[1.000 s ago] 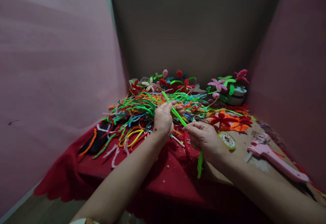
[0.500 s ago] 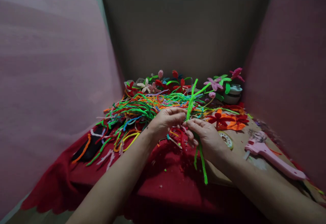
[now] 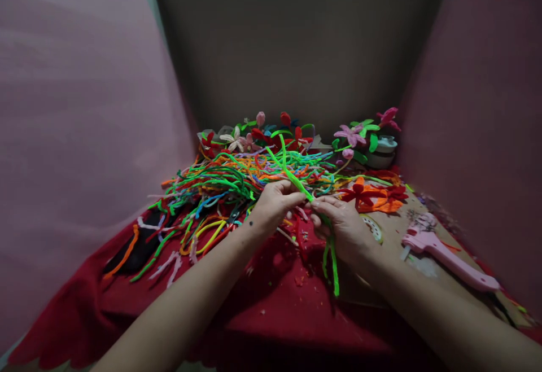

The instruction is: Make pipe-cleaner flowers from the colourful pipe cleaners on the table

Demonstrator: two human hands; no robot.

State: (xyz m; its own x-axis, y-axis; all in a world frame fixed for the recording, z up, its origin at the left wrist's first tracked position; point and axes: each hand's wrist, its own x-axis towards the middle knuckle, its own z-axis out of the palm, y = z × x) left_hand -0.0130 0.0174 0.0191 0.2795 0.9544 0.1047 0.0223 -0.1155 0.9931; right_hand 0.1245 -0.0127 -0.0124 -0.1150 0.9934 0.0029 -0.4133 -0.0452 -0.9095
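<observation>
both forearms (image 3: 182, 298) slant inward, the hands nearly meeting. the left hand (image 3: 275, 205) pinches bright green fuzzy stems (image 3: 295, 180) between thumb and fingers; the right hand (image 3: 345, 225), just beside it, is closed on them lower down. two tips rise beyond the left hand, two ends hang below the right. to the right hand's right lies one pink glue gun (image 3: 449, 258); beyond the left hand, a stem heap (image 3: 224, 177) too tangled to count.

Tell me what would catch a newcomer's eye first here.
Probably the bright green fuzzy strips, held in the fingers of the left hand and right hand at mid-view. Just beyond them spreads a tangled, many-coloured heap of fuzzy stems. Off to the right, a pink glue gun lies on a brown surface.
</observation>
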